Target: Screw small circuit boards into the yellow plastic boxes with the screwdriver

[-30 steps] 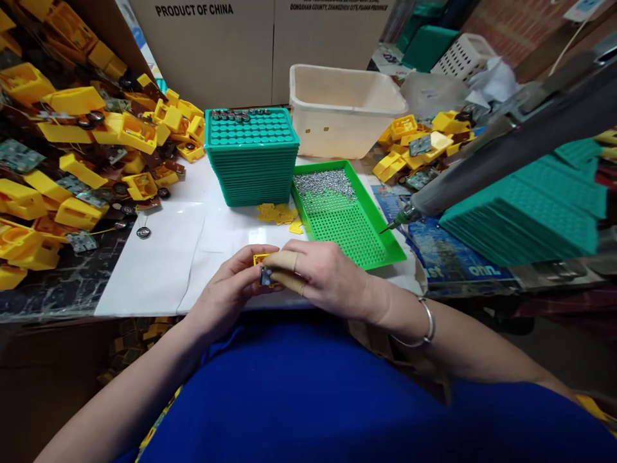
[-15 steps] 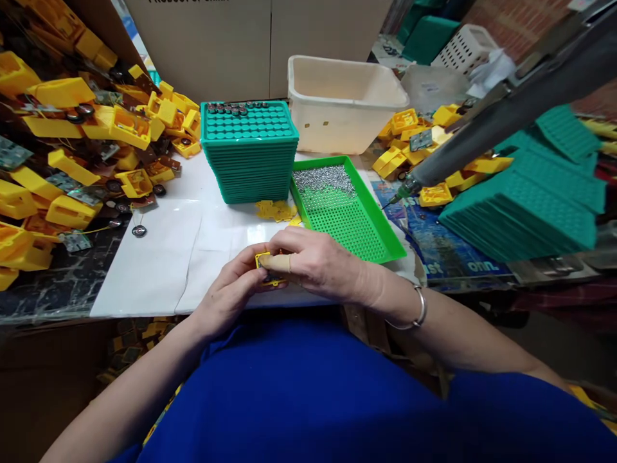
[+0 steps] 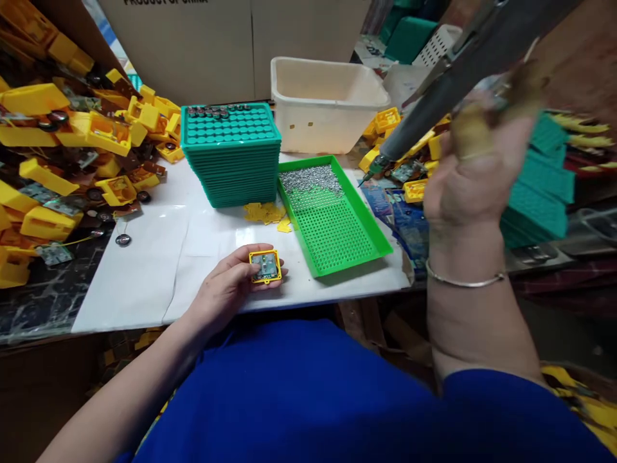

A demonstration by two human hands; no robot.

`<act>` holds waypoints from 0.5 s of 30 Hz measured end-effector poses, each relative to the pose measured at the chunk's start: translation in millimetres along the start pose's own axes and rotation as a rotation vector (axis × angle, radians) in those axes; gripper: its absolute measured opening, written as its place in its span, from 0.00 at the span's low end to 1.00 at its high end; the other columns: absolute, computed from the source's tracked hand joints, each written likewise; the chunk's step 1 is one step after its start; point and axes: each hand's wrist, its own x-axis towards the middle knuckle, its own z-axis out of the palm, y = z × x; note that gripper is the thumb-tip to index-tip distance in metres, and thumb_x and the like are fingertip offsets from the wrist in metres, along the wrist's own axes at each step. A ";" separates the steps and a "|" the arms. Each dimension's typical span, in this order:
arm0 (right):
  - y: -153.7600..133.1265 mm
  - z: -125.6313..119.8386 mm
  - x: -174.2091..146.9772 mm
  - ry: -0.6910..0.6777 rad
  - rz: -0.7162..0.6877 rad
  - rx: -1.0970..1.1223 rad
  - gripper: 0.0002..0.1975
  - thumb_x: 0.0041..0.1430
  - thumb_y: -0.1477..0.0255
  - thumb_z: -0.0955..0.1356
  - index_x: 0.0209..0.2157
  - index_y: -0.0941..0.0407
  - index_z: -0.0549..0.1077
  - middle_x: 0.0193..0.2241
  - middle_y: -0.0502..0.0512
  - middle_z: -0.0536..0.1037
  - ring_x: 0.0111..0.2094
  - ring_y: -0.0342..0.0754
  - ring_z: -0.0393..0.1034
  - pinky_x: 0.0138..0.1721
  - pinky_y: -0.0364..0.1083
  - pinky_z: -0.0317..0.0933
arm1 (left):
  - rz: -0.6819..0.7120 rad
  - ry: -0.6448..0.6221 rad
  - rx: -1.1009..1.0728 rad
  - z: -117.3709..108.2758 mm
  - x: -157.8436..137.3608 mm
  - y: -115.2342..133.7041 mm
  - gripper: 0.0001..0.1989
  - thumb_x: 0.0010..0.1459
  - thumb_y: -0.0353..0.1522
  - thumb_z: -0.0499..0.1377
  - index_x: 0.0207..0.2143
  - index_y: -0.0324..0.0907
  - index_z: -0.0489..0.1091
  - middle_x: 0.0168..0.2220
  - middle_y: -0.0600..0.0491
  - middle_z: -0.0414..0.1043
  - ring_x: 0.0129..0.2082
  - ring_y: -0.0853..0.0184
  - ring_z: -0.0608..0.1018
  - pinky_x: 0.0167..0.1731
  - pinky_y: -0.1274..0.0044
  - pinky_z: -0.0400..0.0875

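Note:
Over the front of the white work surface, my left hand (image 3: 230,278) is closed on a small square yellow plastic case (image 3: 267,280). A green circuit board (image 3: 265,263) sits in the case, facing up, with my thumb at its left edge. My right hand (image 3: 475,164) is raised at the right, beside a hanging grey electric screwdriver (image 3: 419,106). Motion smears its fingers, and whether they touch the tool I cannot tell. The screwdriver's bit points down to the left, near a bright green perforated tray (image 3: 337,231) with many small silver screws (image 3: 315,179) at its far end.
Stacked teal trays (image 3: 234,164) carry several round dark parts on top. Beside the stack lie flat yellow pieces (image 3: 264,212). A translucent bin (image 3: 328,122) stands behind. Yellow housings with boards and wires (image 3: 48,173) are heaped at left; more teal trays (image 3: 535,206) stand at right.
My right hand has left the yellow case and risen to the right, up beside the screwdriver. My left hand still holds the case, its board now uncovered. The view has shifted slightly right.

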 end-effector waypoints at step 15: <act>39.3 55.9 31.4 0.339 0.318 0.236 0.29 0.54 0.37 0.57 0.35 0.49 0.61 0.23 0.47 0.64 0.23 0.45 0.64 0.27 0.48 0.63 | -0.084 -0.001 0.085 20.3 26.7 -6.3 0.20 0.50 0.28 0.61 0.48 0.35 0.68 0.41 0.43 0.79 0.40 0.57 0.82 0.40 0.69 0.78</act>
